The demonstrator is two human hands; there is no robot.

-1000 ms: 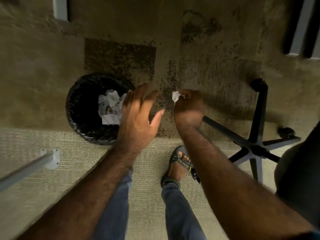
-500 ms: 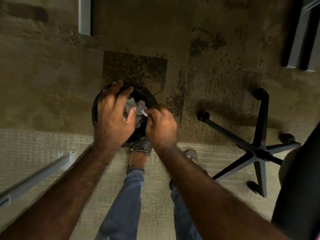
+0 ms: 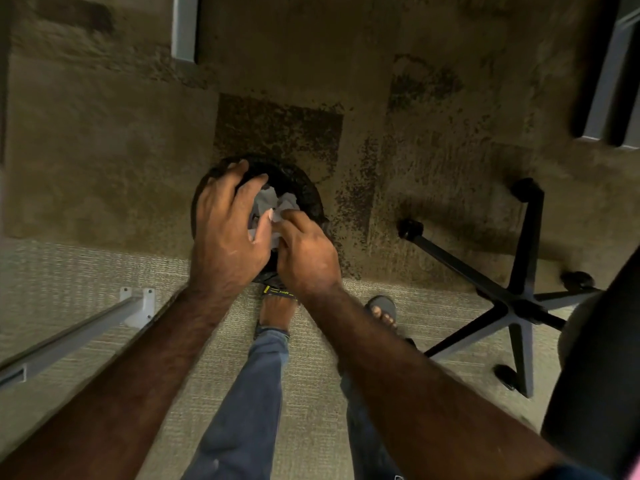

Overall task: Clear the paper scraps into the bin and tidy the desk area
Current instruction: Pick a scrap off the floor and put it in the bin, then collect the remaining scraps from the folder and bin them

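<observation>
A round black bin (image 3: pixel 304 188) with a dark liner stands on the carpet below me, with crumpled white paper (image 3: pixel 273 200) lying inside. Both hands hover over its opening. My left hand (image 3: pixel 228 233) is spread open above the bin's left half, fingers apart, holding nothing that I can see. My right hand (image 3: pixel 306 252) is closed, pinching a small white paper scrap (image 3: pixel 277 216) between thumb and fingertips, right beside the left thumb. The hands hide much of the bin's inside.
A black five-star office chair base (image 3: pixel 516 303) with castors stands to the right, its seat edge (image 3: pixel 602 375) at far right. A grey desk leg and bracket (image 3: pixel 135 306) slants in at the left. My feet in sandals (image 3: pixel 277 306) stand just before the bin.
I stepped toward the bin, which shifted from the left to under my hands. The right hand carried the scrap from beside the bin to over its opening; the left hand came over the rim.
</observation>
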